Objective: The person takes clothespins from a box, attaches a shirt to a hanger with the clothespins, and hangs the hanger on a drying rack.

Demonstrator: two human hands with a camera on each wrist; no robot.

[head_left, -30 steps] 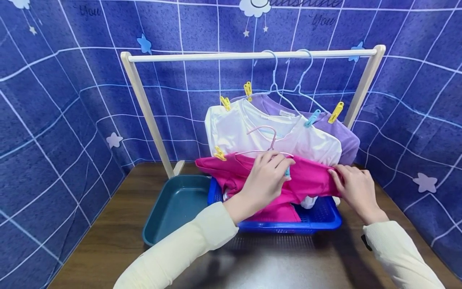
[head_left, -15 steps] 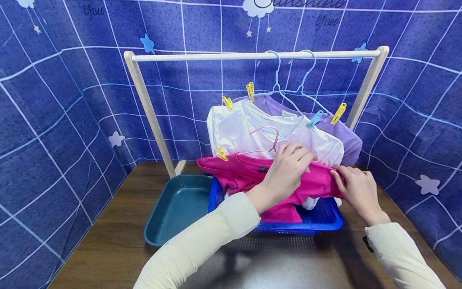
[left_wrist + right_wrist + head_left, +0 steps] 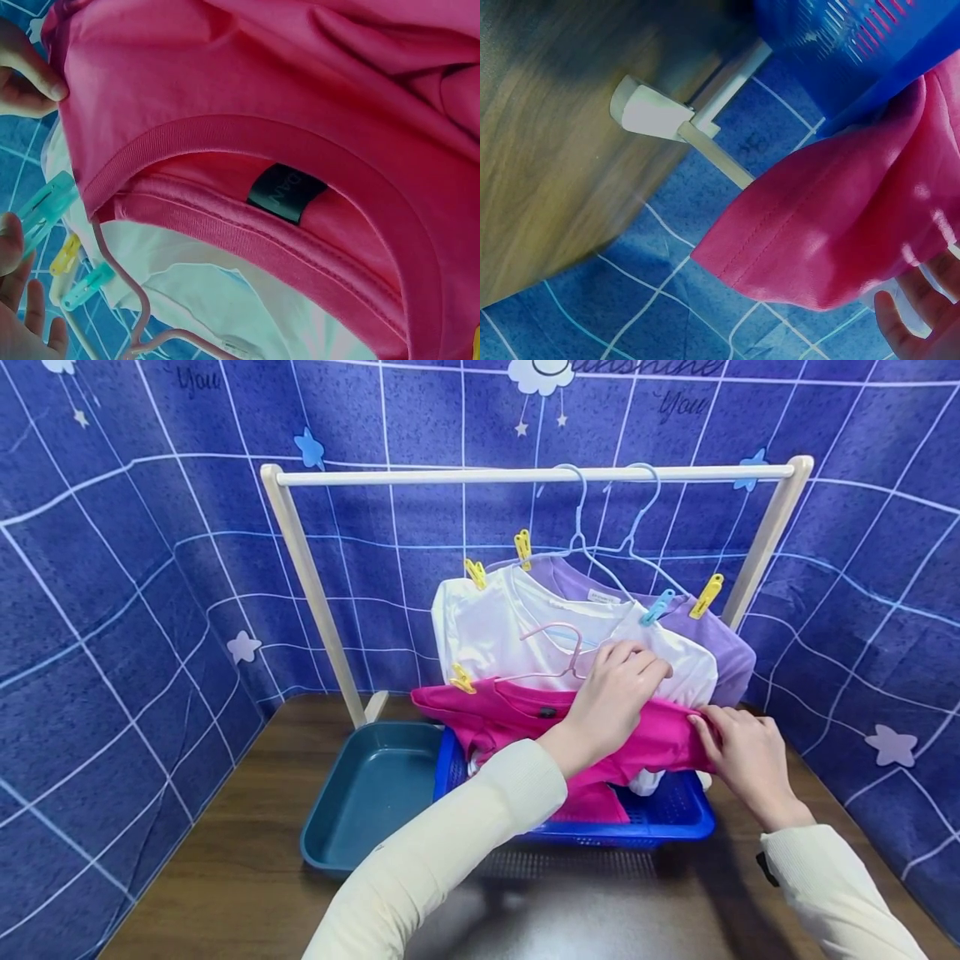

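Observation:
A bright pink T-shirt [image 3: 502, 714] hangs on a pink hanger [image 3: 576, 647], its left shoulder held by a yellow clothespin [image 3: 462, 678]. My left hand [image 3: 618, 697] is over the shirt's right shoulder, beside the hanger. In the left wrist view it pinches a teal clothespin [image 3: 46, 206] at the edge of the pink cloth near the neckline; whether the clip bites the cloth cannot be told. My right hand [image 3: 750, 760] pinches the sleeve end between thumb and fingers. In the right wrist view the sleeve covers part of that hand.
Behind, white [image 3: 480, 627] and purple [image 3: 731, 652] shirts hang by blue hangers from the rack's white rail [image 3: 420, 477]. Below the pink shirt stands a blue basket [image 3: 675, 831] containing clothing. A dark teal tray [image 3: 322, 827] lies left of it on the wooden table [image 3: 247, 860].
My left hand has moved right along the pink shirt's top edge, from beside the hanger's middle to the right shoulder, uncovering the neck label. The right hand has kept its grip on the sleeve.

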